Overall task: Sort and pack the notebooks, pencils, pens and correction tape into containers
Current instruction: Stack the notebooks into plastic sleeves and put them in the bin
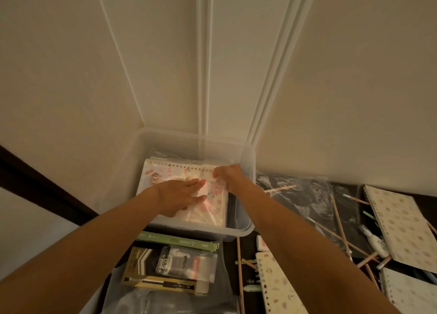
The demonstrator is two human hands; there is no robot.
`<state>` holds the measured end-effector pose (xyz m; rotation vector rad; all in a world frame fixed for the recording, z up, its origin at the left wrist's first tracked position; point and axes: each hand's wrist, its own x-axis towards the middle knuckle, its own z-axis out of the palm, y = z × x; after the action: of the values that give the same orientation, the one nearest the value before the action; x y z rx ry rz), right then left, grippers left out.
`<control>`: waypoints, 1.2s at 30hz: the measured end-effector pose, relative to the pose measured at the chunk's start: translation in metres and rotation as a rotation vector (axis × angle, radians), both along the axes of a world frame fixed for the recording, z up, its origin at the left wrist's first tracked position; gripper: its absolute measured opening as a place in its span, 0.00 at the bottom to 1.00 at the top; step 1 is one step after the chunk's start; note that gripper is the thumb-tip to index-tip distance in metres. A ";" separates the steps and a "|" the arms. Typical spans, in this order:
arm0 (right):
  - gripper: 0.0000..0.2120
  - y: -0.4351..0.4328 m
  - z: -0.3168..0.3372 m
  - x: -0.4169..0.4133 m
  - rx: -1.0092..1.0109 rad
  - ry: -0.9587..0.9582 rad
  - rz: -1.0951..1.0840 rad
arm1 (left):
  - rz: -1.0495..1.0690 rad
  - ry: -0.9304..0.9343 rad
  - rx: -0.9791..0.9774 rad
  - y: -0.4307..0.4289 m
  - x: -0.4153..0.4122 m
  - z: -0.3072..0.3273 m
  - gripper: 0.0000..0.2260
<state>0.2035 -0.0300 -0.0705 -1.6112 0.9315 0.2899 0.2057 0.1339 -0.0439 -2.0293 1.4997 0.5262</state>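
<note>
- Pink notebook (214, 208): lies flat inside the clear container (248, 228), on top of other wrapped items, with its punched edge toward the wall.
- Left hand (182, 195): palm down on the notebook cover. Its fingers (196, 183) are straight and close together, the thumb is spread, and the hand presses on the cover.
- Right hand (230, 175): at the far right corner of the pink notebook. Its fingers (218, 172) are curled and appear to pinch the punched edge, though blur leaves the exact grip uncertain.
- Clear container: stands on the dark table (246, 250), in the corner against the wall.
- Just in front of the container: a green box (177, 239), a black-and-gold box (142, 264) and a clear packet (186, 264), which overlap one another.
- Right of the container, on the table: crumpled wrapping (295, 195), loose pencils (340, 228) crossing one another, a white correction tape (374, 240), and spotted notebooks (402, 226) lying flat.
</note>
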 end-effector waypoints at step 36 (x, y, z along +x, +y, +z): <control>0.05 -0.213 -0.015 -0.282 -0.370 -0.045 -0.042 | 1.050 0.344 -0.852 -0.193 -0.230 -0.015 0.05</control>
<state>-0.0788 -0.2433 -0.0853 -1.9235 1.0257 0.0515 -0.0243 -0.0596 -0.0588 -3.5443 0.7018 0.7069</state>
